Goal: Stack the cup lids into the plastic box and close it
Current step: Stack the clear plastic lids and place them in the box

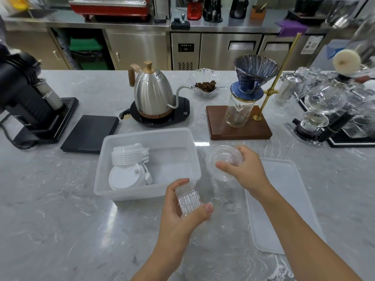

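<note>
A: What's in hand?
B: Left hand [182, 207] grips a stack of clear lids [188, 199]; right hand [241, 169] pinches one clear dome lid [223, 159], probably joining it.
A: Next?
B: Into the plastic box [129, 194], beside white lids [129, 157]; box cover [284, 199] lies right.

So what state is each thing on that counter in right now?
plastic box: open, lid off
white cup lids: already inside the box, at its left end
box lid: flat on the counter, right of the box
clear lid stack: gripped in the left hand
single clear lid: held by the right hand
kettle: upright on its base
</note>
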The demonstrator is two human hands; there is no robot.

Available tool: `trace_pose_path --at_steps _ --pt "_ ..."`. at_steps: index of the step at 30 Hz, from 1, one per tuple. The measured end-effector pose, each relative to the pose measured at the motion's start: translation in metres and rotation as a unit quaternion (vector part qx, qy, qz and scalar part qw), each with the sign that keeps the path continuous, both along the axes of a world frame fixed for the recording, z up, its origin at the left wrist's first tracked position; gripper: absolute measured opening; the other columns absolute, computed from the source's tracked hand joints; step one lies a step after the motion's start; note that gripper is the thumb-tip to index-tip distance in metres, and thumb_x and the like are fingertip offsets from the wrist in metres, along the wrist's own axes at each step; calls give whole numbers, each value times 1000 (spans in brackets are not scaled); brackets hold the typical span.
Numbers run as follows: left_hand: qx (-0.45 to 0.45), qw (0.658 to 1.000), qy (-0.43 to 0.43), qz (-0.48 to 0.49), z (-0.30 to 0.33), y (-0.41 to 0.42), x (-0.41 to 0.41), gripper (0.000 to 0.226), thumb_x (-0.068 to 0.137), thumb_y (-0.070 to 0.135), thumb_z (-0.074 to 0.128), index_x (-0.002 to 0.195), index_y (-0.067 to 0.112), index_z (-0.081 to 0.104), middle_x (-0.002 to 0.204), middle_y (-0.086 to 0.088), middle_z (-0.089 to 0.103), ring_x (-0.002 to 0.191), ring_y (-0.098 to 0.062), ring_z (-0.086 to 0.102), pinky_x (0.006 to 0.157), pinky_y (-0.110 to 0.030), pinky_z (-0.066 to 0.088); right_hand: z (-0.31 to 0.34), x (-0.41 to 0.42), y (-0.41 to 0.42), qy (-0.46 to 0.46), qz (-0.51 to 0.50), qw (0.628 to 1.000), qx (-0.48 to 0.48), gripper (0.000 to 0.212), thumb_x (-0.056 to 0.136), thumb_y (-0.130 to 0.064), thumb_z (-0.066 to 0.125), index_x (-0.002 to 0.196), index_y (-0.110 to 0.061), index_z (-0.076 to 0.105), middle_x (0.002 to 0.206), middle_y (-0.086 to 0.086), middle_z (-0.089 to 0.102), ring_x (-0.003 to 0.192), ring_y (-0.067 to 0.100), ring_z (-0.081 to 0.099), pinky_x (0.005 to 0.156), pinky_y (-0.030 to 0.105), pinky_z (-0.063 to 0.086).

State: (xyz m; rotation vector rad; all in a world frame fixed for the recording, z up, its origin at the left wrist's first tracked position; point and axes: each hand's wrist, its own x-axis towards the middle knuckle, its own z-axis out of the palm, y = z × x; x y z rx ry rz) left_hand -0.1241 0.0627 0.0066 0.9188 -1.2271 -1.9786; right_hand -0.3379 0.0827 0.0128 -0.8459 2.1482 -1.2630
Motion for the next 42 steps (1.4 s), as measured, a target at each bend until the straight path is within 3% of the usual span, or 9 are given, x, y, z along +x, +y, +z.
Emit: trace_pose_path --at_steps 7,10,15,19,23,26,31,36,42 --pt "27 999 20 18 8 3 -2 74 51 25 89 119 30 62 104 -1 71 97 -29 69 89 -61 58 34 62 47 27 -3 993 -114 39 65 -18 91 90 -26 62 84 -7 70 77 7 68 69 18 54" --pt "28 999 37 5 12 7 -3 76 54 25 85 124 23 57 99 -2 76 92 -26 73 79 -44 62 30 85 53 71 3 989 -128 52 66 -14 90 96 -39 56 90 -16 66 86 -9 62 66 1 46" --pt "38 998 57 -5 14 10 -2 76 54 26 82 125 21 56 100 -7 77 93 -23 74 76 -30 60 12 94 59 124 44 981 -142 44 80 -49 74 118 -41 54 108 -14 66 91 11 69 81 32 58" --pt "37 998 59 -7 12 13 -1 78 53 25 85 126 21 57 109 -11 75 100 -23 73 79 -28 59 8 101 61 156 69 968 -185 42 93 -59 49 125 -33 52 116 -11 63 106 12 62 89 26 51" --pt "26 998 61 -9 12 12 0 76 56 25 83 126 21 54 99 -7 77 93 -21 74 78 -27 59 4 109 63 89 83 969 -215 48 99 -57 32 131 -27 52 125 -9 58 114 22 60 92 36 52" --pt "19 998 55 -3 13 11 -1 78 53 25 84 125 24 55 98 -1 78 93 -18 74 78 -26 59 4 121 61 60 75 969 -229 46 103 -52 25 132 -29 52 131 -11 55 125 23 53 103 23 40" --pt "-1 999 38 8 12 10 0 75 53 25 85 122 25 56 102 1 77 96 -15 74 77 -24 58 7 140 60 -6 66 969 -239 49 101 -57 25 135 -32 48 139 -15 48 137 10 43 106 12 32" --pt "-29 999 21 29 20 6 2 73 52 32 85 119 22 57 100 -2 75 91 -13 73 75 -19 56 11 145 65 -23 114 967 -228 47 100 -47 38 143 -29 40 148 -8 44 141 16 40 110 17 33" --pt "-32 999 -30 24 26 0 3 81 48 54 86 119 36 52 109 -2 75 99 -17 74 87 -33 58 17 132 69 -40 211 963 -165 84 75 -19 71 139 -53 28 142 -31 43 135 -4 43 103 6 34"
